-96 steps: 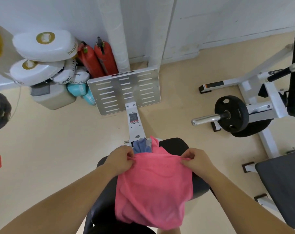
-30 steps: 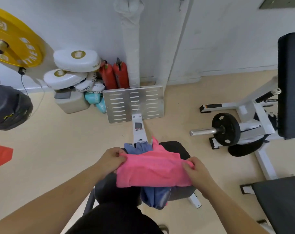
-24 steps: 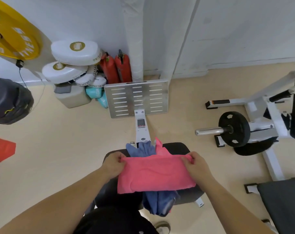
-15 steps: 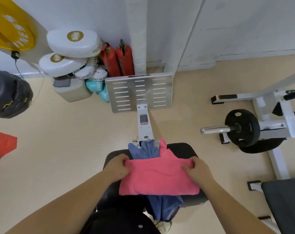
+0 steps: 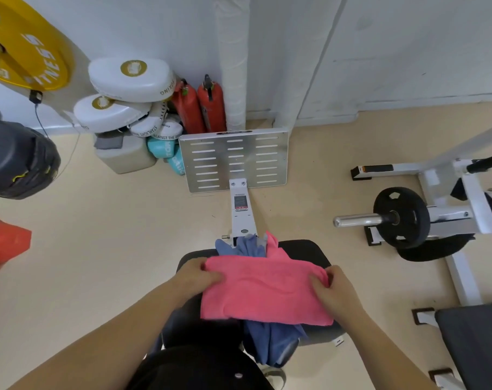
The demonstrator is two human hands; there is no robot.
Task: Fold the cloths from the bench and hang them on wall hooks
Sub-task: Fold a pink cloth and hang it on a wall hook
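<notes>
A pink cloth [image 5: 263, 291] lies folded into a wide band across the black bench seat [image 5: 305, 250]. My left hand [image 5: 197, 277] pinches its left end and my right hand [image 5: 333, 291] grips its right end. Under it lies a blue cloth [image 5: 270, 343], hanging off the seat's near edge and poking out at the far side. A second pink corner [image 5: 273, 244] sticks up beside the blue one. No wall hooks are in view.
The bench's white rail leads to a slotted metal footplate [image 5: 233, 159]. White pads [image 5: 132, 80] and two red extinguishers [image 5: 199, 105] sit by the wall. A weight plate [image 5: 401, 216] on a white frame stands at the right. Another black pad [image 5: 475, 342] is at lower right.
The pink cloth went from hanging full length to folded in half and laid flat on the seat. My hands have stayed on its two ends and lowered onto the bench.
</notes>
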